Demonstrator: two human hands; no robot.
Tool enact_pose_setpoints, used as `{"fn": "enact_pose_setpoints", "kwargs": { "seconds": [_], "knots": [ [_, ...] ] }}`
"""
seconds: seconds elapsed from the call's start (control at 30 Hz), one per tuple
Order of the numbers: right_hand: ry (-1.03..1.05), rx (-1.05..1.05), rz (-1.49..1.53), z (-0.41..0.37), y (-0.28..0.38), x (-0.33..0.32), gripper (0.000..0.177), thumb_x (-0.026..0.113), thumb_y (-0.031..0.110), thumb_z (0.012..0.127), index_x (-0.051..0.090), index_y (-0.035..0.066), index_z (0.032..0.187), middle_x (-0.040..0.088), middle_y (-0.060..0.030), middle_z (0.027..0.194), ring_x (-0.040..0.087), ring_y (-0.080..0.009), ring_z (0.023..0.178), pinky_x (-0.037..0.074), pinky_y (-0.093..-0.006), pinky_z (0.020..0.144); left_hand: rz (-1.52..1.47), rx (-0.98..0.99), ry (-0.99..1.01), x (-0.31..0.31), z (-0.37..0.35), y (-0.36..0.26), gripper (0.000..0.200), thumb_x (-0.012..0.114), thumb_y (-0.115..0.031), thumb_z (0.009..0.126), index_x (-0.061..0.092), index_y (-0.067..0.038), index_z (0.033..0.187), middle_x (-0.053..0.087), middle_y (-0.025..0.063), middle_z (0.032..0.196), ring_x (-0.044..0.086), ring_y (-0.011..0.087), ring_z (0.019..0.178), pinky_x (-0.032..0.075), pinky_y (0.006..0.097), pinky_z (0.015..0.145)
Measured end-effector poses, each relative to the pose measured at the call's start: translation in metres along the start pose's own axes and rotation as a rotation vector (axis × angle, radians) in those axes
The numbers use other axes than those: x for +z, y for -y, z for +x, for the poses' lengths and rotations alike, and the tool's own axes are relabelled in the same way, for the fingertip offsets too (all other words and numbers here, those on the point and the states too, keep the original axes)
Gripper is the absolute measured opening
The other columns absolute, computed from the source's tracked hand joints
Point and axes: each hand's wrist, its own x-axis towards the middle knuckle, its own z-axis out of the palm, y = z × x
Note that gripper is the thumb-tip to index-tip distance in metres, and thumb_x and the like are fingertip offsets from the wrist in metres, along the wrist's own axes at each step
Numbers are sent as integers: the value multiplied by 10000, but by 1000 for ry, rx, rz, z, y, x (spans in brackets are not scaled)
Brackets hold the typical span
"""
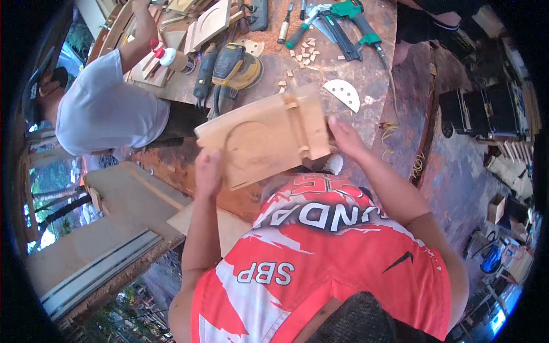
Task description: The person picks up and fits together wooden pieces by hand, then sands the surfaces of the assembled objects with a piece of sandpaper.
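A light wooden board (263, 146) is held up in front of my chest, tilted, over the near edge of the workbench. It has a shallow round recess on its left part and a raised strip or groove across its right part. My left hand (209, 171) grips the lower left edge, thumb on the face. At the right edge, my right hand (346, 137) holds the board's side, with its fingers partly hidden. A white half-round sanding pad with holes (342, 95) lies on the bench just beyond the right hand.
On the workbench (372, 74) lie a yellow sander (237, 66), a green nail gun (343, 28), a chisel (285, 26), several small wood chips (309, 51) and a glue bottle (171, 59). Another person (108, 106) works at the left. A table saw top (123, 211) stands at lower left.
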Motion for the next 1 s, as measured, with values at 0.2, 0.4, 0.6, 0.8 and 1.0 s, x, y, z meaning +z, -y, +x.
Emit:
{"fn": "enact_pose_setpoints", "kwargs": {
  "seconds": [0.2,0.4,0.6,0.8,1.0],
  "knots": [
    [183,-778,-927,109,-25,54,409,499,302,985,540,73,1322,552,-124,1341,491,-290,1259,377,-424,1074,-228,-13,-105,-72,-9,15,317,518,-209,986,576,19,1198,649,85,1108,620,176,996,498,332,880],
    [452,-594,-1185,183,-13,28,477,450,294,997,424,118,1440,376,-120,1522,316,-271,1429,228,-433,1195,-400,-121,-136,-84,-1,51,379,460,-240,1021,490,18,1297,604,134,1217,620,221,1078,510,363,930],
    [224,-693,-1254,213,-6,-39,461,551,218,945,488,98,1386,436,-160,1468,387,-343,1373,300,-431,1157,-503,-317,-63,-53,26,29,368,463,-244,1028,507,28,1272,617,127,1182,637,207,1029,529,341,894],
    [-262,-246,-1368,89,-22,-53,553,692,308,856,533,111,1348,486,-157,1418,464,-353,1299,390,-429,1079,-542,-309,126,4,52,30,344,482,-227,1027,539,31,1248,636,124,1166,643,201,1022,534,347,883],
    [-359,-170,-1135,44,-50,-106,605,729,299,817,526,107,1353,498,-190,1385,470,-369,1275,398,-433,1063,-541,-327,243,55,58,25,374,482,-261,1030,532,25,1266,640,130,1184,653,217,1029,541,358,886]
  ]
}}
